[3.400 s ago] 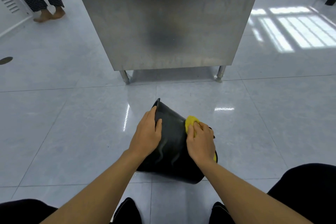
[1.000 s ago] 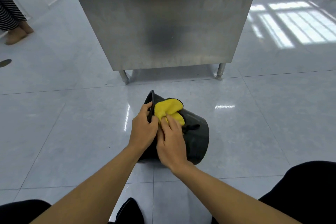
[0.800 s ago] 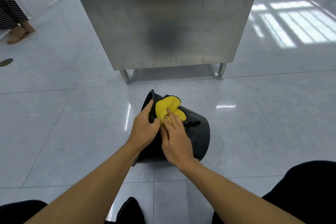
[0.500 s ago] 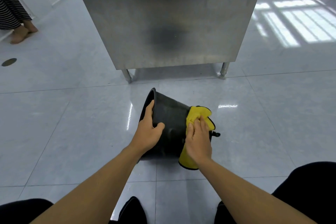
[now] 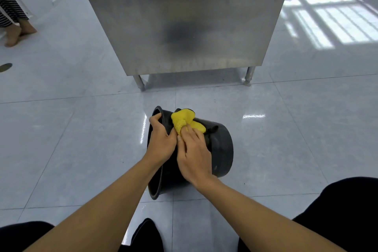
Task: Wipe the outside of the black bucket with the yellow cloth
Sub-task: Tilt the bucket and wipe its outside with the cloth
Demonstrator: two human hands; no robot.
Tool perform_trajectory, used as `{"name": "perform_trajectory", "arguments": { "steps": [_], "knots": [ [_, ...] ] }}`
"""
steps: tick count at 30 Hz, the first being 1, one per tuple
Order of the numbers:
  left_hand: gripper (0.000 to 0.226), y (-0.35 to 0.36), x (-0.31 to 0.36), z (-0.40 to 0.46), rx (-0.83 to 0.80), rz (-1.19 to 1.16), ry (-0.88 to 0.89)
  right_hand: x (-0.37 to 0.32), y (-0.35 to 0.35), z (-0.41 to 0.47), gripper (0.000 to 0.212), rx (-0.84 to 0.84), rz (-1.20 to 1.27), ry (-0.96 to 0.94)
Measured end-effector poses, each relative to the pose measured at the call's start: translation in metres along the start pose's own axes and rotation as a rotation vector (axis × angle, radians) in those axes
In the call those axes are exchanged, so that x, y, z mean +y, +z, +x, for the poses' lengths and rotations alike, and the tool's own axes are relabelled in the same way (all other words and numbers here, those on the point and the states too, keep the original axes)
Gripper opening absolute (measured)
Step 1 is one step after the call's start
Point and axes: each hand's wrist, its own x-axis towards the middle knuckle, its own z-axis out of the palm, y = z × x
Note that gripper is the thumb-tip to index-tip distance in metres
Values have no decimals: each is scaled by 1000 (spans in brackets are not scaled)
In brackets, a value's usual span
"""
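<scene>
Black bucket (image 5: 222, 145) lying on side on floor (image 5: 81, 139). Left hand (image 5: 161, 141) fingers curling over bucket rim. Right hand (image 5: 194, 155) fingers pressing yellow cloth (image 5: 184, 119) onto bucket's upper wall, beside rim.

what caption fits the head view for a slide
Left hand steadies the tipped black bucket while right hand presses yellow cloth on it.

Two bare forearms reach forward from the bottom of the view, converging. The left hand (image 5: 161, 141) curls its fingers (image 5: 156, 119) over an edge, thumb beside the right hand. The right hand (image 5: 194, 153) lies palm down, fingers (image 5: 189, 129) pressed together and extended forward, touching the left thumb.
</scene>
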Motion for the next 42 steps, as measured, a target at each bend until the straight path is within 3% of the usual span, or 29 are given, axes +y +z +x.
{"name": "perform_trajectory", "arguments": {
  "steps": [5, 11, 16, 21, 26, 32, 38, 42],
  "knots": [
    [48, -4, 0, 6, 34, 80, -2, 26, -5, 5, 44, -29, -69, 87],
    [75, -3, 2, 3, -47, 146, 43, 73, -11, 16, 48, 13, -85, 385],
    [58, 10, 5, -8, 139, 171, 64, 77, -14, 14, 41, 77, -57, 518],
    [54, 8, 6, -17, 232, 247, 65, 50, -4, 7, 45, 52, -6, 370],
    [62, 7, 18, -16, 109, 290, 41, -3, 5, 7, 45, -62, 144, 44],
    [66, 5, 23, -4, -89, 167, -2, 9, -1, 18, 44, -55, 76, -29],
    [36, -4, 10, 1, 55, 2, -154, 69, -7, 10, 46, -27, -75, 279],
    [31, -1, 9, 2, 122, -11, -110, 92, -10, 9, 41, 54, -45, 486]
  ]
}}
